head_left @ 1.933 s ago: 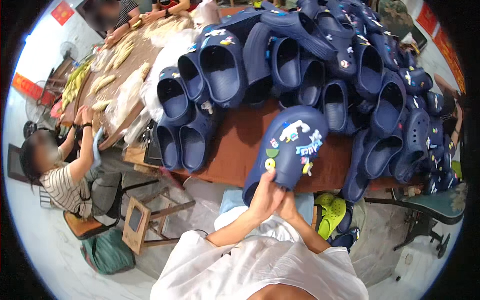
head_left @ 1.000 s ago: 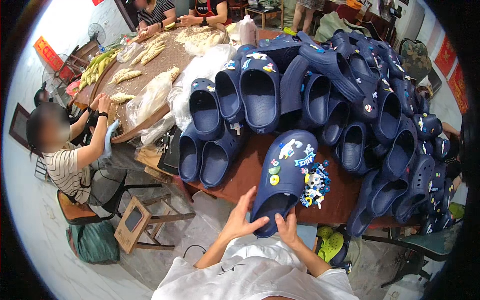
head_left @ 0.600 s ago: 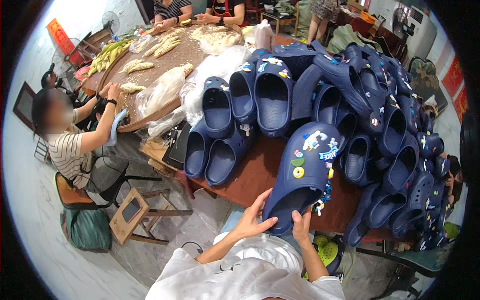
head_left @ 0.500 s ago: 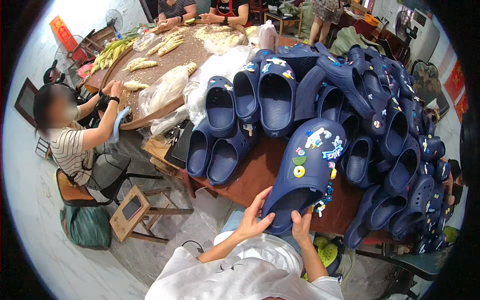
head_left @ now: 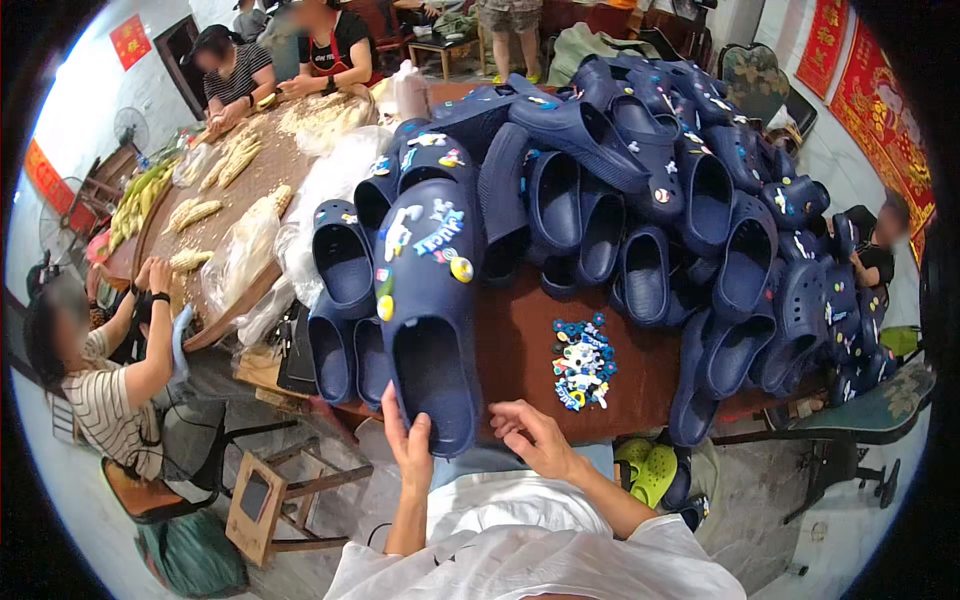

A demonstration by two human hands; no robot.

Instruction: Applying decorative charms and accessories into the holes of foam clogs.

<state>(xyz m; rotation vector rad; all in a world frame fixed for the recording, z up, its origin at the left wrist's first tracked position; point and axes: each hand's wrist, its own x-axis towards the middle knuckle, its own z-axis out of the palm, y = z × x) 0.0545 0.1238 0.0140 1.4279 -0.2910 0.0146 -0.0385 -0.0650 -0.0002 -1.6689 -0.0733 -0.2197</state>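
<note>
Your left hand [head_left: 410,440] grips the heel end of the decorated clog [head_left: 425,310], whose long axis runs straight away from you, toe resting up against the pile of clogs [head_left: 640,190]. Your right hand [head_left: 530,437] lies open just beside the heel, holding nothing, the nearer one to the heap of charms [head_left: 582,362] on the tabletop [head_left: 515,345].

I'm looking at a home workshop, heaped navy clogs [head_left: 640,190] centre and right, loose shoe charms [head_left: 582,362], people sorting corn [head_left: 205,210] upper left
</note>
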